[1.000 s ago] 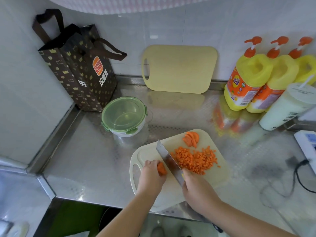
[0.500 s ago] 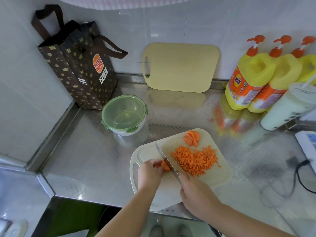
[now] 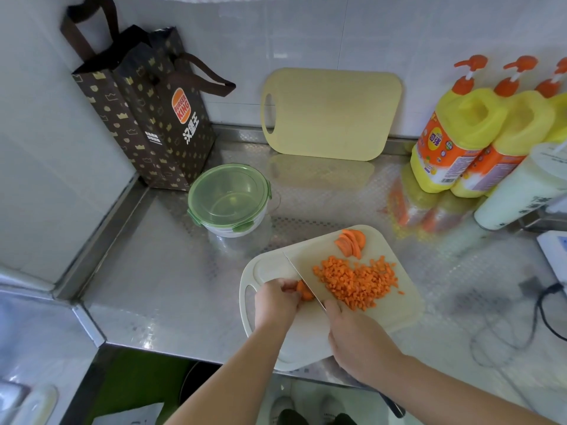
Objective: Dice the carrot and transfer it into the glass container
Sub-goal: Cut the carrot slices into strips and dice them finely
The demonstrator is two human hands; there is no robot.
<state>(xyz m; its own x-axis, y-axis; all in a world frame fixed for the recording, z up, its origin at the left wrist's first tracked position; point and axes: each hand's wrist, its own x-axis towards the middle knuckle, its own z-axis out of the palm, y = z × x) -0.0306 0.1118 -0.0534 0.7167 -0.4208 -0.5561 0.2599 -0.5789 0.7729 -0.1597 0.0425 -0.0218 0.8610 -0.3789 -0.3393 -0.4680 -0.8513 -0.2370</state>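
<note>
Dicing: the left hand (image 3: 276, 302) is pinching the carrot stub (image 3: 305, 292) and the right hand (image 3: 359, 342) is gripping the knife (image 3: 303, 280). The next cut is calling for care beside the left fingertips (the glass container (image 3: 228, 197) beyond is lidded).

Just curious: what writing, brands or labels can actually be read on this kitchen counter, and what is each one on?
"BURGER KING": orange logo on the brown paper bag.
"汉堡王": white characters beside that logo, same bag.
Small white print on the bag's side: too small to read.
Label of the leftmost yellow bottle: too blurred.
Dark characters on the white cup: too blurred.

a kitchen: steel counter (image 3: 159, 271), tiled wall (image 3: 337, 35), chopping boards (image 3: 331, 115), dish soap bottles (image 3: 460, 127)
</note>
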